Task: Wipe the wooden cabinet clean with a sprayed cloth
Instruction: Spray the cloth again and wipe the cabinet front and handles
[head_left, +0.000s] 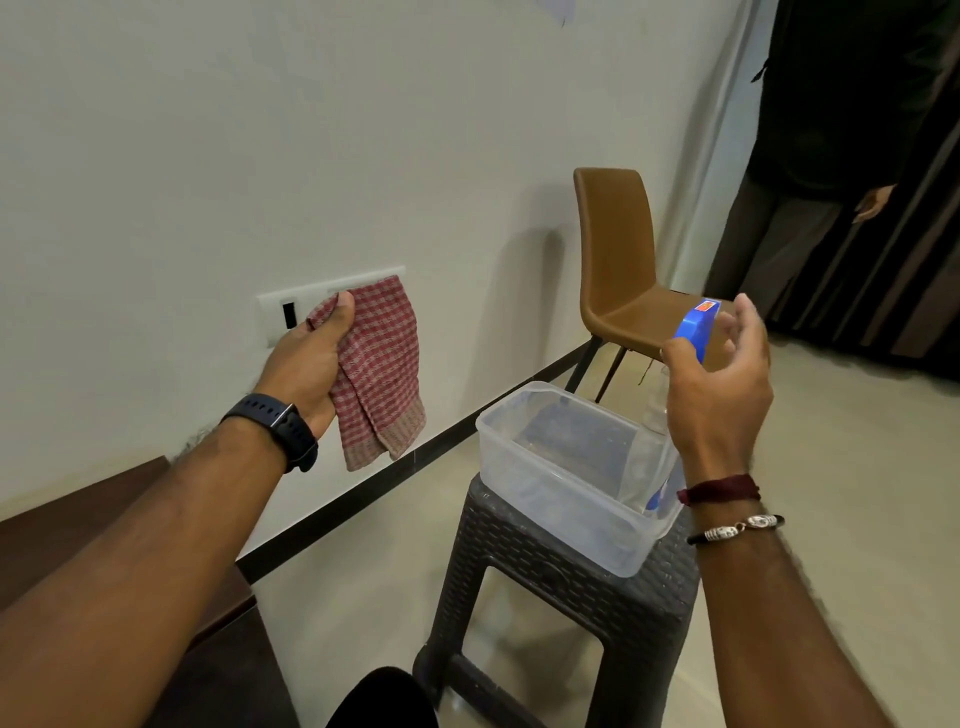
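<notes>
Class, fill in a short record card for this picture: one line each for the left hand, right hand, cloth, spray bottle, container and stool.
left hand: grips the cloth, held up
right hand: fingers spread loosely beside the bottle's head
cloth: red checked, hanging folded
spray bottle: blue head, clear body, mostly hidden
container: clear plastic, on the stool
stool: dark grey plastic

Red-checked cloth (378, 366) hanging, folded

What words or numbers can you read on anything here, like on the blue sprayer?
No text can be read.
Spray bottle: a small red and orange sticker on its blue head, too blurred to read.
Blue label low on the bottle, seen through the clear tub: too blurred to read.
Watch: its face is not visible.
</notes>
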